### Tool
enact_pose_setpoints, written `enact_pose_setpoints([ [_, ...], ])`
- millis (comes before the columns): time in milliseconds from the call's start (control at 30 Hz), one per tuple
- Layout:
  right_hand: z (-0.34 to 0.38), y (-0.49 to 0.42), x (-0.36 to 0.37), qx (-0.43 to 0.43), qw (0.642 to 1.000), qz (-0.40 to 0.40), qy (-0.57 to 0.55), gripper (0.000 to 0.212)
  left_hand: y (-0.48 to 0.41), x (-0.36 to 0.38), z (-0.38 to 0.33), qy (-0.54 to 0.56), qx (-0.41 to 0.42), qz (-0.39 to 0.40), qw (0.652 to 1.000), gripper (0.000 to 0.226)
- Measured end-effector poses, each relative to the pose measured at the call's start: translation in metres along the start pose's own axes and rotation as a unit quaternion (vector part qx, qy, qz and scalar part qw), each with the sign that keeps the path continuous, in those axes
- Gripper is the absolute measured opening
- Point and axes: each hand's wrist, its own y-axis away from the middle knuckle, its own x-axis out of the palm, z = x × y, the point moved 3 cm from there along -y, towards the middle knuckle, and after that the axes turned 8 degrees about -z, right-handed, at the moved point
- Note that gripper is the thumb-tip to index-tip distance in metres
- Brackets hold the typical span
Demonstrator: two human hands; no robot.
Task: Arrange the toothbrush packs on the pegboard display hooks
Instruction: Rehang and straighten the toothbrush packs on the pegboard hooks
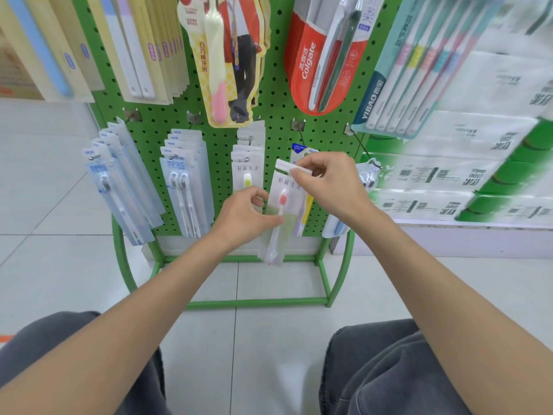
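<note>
A clear toothbrush pack with a pink-headed brush [282, 205] hangs in front of the green pegboard [272, 109]. My right hand [329, 181] pinches its folded white top flap. My left hand [245, 214] grips the pack's left edge at the middle, thumb across the front. Just left, matching packs with a yellow-green brush [247, 175] hang on a hook. Behind my right hand hangs a blue-topped pack [300, 149], partly hidden. The hook above it [299, 131] sticks out bare at its base.
Blue packs [119, 187] and twin-brush packs [185, 187] fill the lower left hooks. Colgate packs [317, 64] and a multi-brush pack [419, 64] hang above. Tissue bundles [466, 163] are stacked at the right. The stand's green base frame [254, 302] rests on white floor tiles.
</note>
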Motion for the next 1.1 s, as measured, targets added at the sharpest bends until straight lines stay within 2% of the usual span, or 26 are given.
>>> enact_pose_setpoints([
  [167, 0.001, -0.016, 0.001, -0.012, 0.997, -0.062, 0.045, 0.014, -0.008, -0.014, -0.003, 0.035, -0.029, -0.118, 0.992, 0.02],
  [433, 0.007, -0.039, 0.029, -0.039, 0.989, -0.11, 0.086, 0.02, -0.016, -0.014, 0.0, 0.018, -0.034, -0.197, 0.98, 0.035],
  [600, 0.003, -0.053, 0.045, -0.044, 0.983, -0.111, 0.137, 0.026, -0.021, -0.015, -0.002, 0.021, -0.024, -0.206, 0.978, 0.048],
  [800, 0.002, -0.07, 0.056, -0.047, 0.98, -0.08, 0.177, 0.025, -0.03, -0.011, -0.002, 0.067, -0.017, -0.151, 0.986, 0.06],
  [967, 0.001, -0.084, 0.063, -0.048, 0.984, -0.021, 0.172, 0.036, -0.034, -0.01, -0.003, 0.092, -0.018, -0.127, 0.987, 0.055],
  [1100, -0.007, -0.096, 0.058, -0.045, 0.986, -0.049, 0.152, 0.034, -0.037, -0.012, -0.002, 0.097, -0.02, -0.135, 0.986, 0.059],
])
